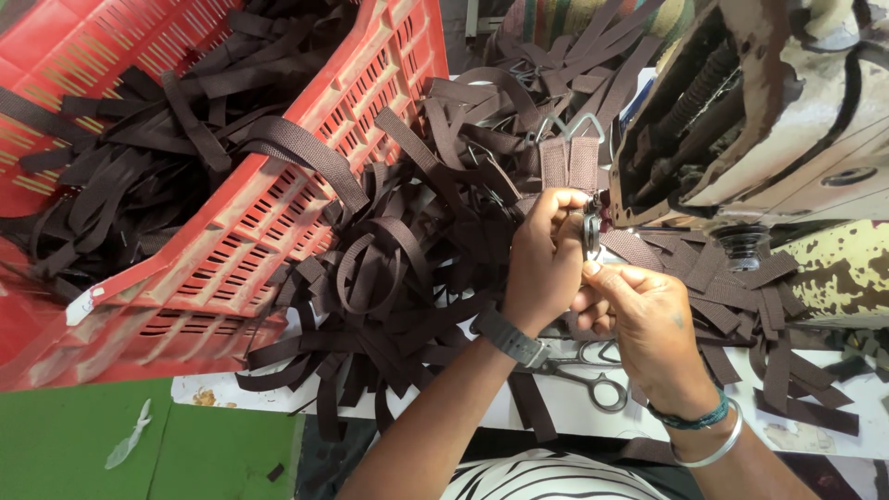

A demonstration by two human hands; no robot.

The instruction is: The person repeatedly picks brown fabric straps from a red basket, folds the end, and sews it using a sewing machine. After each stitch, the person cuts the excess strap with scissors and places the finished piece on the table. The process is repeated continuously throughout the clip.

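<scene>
My left hand point(546, 255) pinches a short folded brown webbing strap point(569, 164) whose two ends stick up above my fingers, right at the needle area of a sewing machine point(769, 111). My right hand point(648, 319) sits just below and to the right, fingertips touching the same strap and a small metal piece near the presser foot. A dark watch is on my left wrist; bangles and a teal band are on my right wrist. Wire triangle rings point(576, 125) lie in the pile behind the strap.
A red plastic crate point(278, 213) full of brown straps tilts at the left. A heap of loose brown straps point(417, 268) covers the white table. Scissors point(588, 375) lie near my wrists. A green surface point(111, 444) is at lower left.
</scene>
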